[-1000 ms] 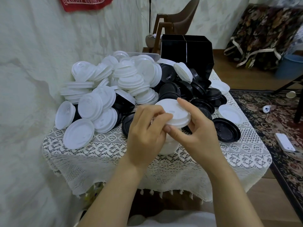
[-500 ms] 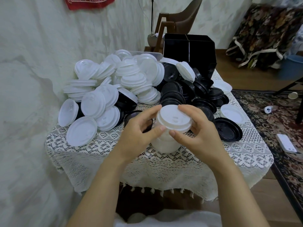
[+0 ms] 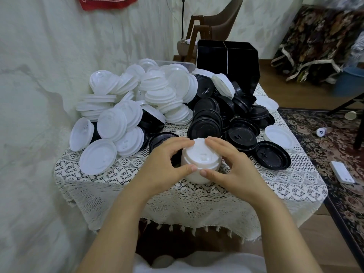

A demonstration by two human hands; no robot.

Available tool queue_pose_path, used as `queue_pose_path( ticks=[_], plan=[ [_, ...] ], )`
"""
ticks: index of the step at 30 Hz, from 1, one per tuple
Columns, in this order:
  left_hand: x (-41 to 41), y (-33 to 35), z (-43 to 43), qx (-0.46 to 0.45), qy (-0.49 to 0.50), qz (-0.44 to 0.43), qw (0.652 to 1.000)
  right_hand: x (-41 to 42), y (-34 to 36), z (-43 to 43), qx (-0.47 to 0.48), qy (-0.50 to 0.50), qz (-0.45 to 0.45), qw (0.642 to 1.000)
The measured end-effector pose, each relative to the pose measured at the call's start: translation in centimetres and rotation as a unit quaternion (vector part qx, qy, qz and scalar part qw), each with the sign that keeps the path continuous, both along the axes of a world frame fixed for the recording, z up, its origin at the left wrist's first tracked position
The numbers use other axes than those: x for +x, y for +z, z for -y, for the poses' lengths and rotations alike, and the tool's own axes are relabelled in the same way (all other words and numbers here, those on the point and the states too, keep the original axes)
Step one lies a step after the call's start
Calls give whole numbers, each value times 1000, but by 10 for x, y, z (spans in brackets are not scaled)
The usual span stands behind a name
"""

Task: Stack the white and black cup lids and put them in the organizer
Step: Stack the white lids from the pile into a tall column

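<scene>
Both hands, left hand (image 3: 161,164) and right hand (image 3: 232,166), clasp a white lid stack (image 3: 201,162) on the table (image 3: 275,186). Most loose lids (image 3: 137,107) remain unstacked; whether the organizer (image 3: 228,62) holds any cannot be told.

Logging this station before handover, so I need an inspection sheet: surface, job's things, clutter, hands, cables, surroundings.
Surface: lace-covered table, far half buried in lids.
Job's things: white lid stack upright in front of the heap; loose white lids heaped left, black lids right; black organizer at the far edge, inside hidden.
Clutter: clear container behind the heap, mostly hidden.
Hands: left hand and right hand grip the stack's sides.
Cables: nothing seen on the table.
Surroundings: chair; patterned rug with a white device on it.
</scene>
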State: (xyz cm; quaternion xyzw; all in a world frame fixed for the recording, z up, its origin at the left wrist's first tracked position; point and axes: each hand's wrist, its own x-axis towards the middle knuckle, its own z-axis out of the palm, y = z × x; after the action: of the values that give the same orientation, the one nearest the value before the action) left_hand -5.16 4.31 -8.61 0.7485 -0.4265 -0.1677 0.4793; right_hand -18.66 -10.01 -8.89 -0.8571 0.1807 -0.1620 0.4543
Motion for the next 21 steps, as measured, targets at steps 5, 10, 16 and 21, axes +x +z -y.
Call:
queue_pose_path(
  ticks=[5, 10, 16, 21],
  plan=[
    [-3, 3, 1, 8, 0, -12, 1000, 0, -1, 0, 3, 0, -6, 1000],
    [-3, 2, 3, 19, -1, -11, 1000, 2, 1, -2, 23, -7, 4, 1000],
    [-3, 3, 5, 39, -1, 1, 999, 4, -4, -1, 17, -10, -8, 1000],
    [-5, 3, 5, 47, -2, 14, 999, 3, -6, -1, 28, -16, -9, 999]
  ],
)
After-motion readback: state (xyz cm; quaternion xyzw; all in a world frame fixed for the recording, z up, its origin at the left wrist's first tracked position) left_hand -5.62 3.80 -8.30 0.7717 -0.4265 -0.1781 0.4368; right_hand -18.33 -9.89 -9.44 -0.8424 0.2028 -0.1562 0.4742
